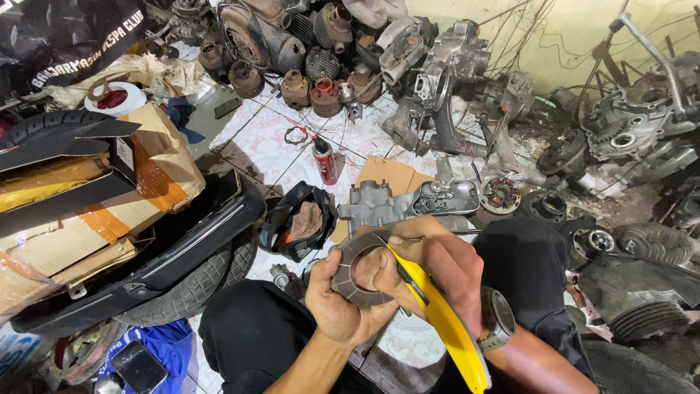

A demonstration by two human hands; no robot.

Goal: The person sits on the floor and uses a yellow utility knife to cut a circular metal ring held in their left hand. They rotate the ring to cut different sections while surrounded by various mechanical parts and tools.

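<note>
Left hand: your left hand (339, 299) is closed round the grey friction ring (357, 268), thumb over its rim, steadying it above your lap.
Ring: tilted face-up toward you, so its inner edge is exposed.
Right hand: your right hand (430, 266) is curled shut on the yellow-handled tool (445, 321), its tip probably inside the ring; fingers hide it.
Beyond: engine casing (386, 204) lies on the floor.

Grey ring-shaped friction plate (359, 277), notched along its rim, held upright between both hands. Yellow-handled tool (445, 321) lies across its right edge (tip hidden behind fingers), handle trailing under the right wrist.
</note>
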